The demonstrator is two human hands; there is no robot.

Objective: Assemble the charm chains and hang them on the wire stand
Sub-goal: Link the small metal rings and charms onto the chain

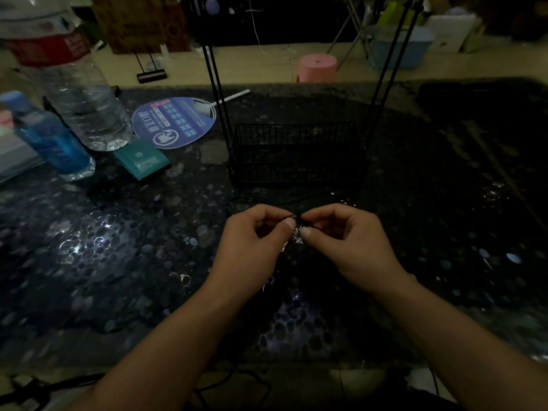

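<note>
Both hands work near the desk's front edge: left hand [252, 241] and right hand [350, 241] pinch one charm chain [297, 234] on a black cord, assembly unfinished; wire stand [296, 152] shows no hung chains

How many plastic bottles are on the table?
2, both at the far left: a large clear bottle with a red label, and a smaller blue bottle in front of it. More may sit out of frame.

Above the wire basket [296, 152], the stand's poles [218, 84] are running out of frame; the charm [297, 235] is hiding between fingertips.
</note>
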